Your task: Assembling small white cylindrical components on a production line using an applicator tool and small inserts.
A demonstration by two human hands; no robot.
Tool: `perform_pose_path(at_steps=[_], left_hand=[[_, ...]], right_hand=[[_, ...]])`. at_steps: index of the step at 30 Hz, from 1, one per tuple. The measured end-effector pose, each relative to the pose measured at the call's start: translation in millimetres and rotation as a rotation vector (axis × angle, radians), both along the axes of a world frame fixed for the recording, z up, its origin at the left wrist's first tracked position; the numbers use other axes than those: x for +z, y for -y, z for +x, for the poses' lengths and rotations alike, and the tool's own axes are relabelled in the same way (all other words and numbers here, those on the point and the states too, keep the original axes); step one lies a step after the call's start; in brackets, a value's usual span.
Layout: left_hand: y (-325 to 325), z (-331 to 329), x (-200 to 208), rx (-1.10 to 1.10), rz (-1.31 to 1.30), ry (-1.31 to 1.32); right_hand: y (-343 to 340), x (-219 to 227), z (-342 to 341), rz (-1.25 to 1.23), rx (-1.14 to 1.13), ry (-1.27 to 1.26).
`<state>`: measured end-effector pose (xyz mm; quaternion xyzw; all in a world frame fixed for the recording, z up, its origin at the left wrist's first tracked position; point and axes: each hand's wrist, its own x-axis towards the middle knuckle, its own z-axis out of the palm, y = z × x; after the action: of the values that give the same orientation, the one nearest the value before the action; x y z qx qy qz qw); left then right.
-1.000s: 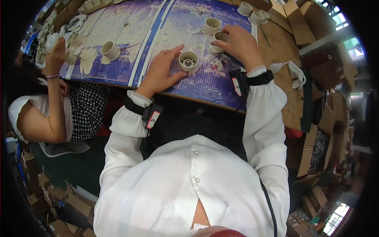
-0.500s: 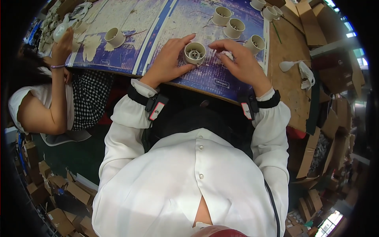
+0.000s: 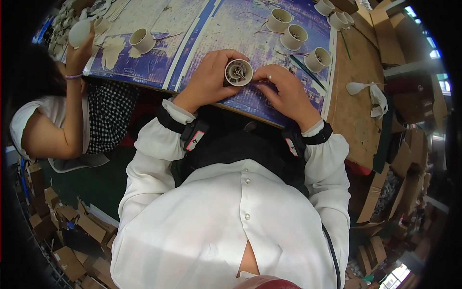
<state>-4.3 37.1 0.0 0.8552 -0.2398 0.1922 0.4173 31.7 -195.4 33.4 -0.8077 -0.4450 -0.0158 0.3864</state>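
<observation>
My left hand is wrapped round the left side of a round cream-coloured housing, near the table's front edge. Its open top faces up, showing a ring of metal parts inside. At the housing's right side my right hand has thumb and forefinger pinched together; what lies between them is too small to make out. A thin dark green stick lies beyond the right hand. Similar housings stand farther off: one with wires and small metal parts, another and a third behind it.
To the left a co-worker's hand holds up a white bulb-shaped piece. One more housing stands on that side. A white squeeze bottle and a crumpled white bag lie at right, near cardboard boxes.
My left hand has closed round the housing. My right hand has come down to the housing's side, its fingertips now together. The co-worker's hand with the bulb-shaped piece has shifted.
</observation>
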Motion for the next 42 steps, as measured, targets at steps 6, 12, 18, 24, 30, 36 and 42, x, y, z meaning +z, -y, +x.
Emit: perform_pose_path(at_steps=[6, 12, 18, 24, 30, 36, 42], left_hand=[[-3, 2, 2, -0.002, 0.036, 0.059], [-4, 3, 9, -0.03, 0.061, 0.027], [-6, 1, 9, -0.03, -0.004, -0.013], [-8, -1, 14, -0.046, -0.035, -0.11], [-16, -2, 14, -0.131, -0.296, -0.362], [-18, 4, 25, -0.142, -0.535, -0.494], [-20, 17, 52, -0.095, -0.839, -1.03]], right_hand=[[-6, 1, 1, 0.021, -0.016, 0.032], [-3, -1, 4, 0.01, -0.022, 0.047], [-7, 0, 3, 0.038, -0.048, 0.032], [-7, -2, 3, -0.002, -0.036, 0.061], [-10, -1, 7, 0.023, -0.057, 0.034], [-16, 18, 4, 0.166, -0.061, -0.347], [-24, 22, 15, 0.424, -0.007, -0.683]])
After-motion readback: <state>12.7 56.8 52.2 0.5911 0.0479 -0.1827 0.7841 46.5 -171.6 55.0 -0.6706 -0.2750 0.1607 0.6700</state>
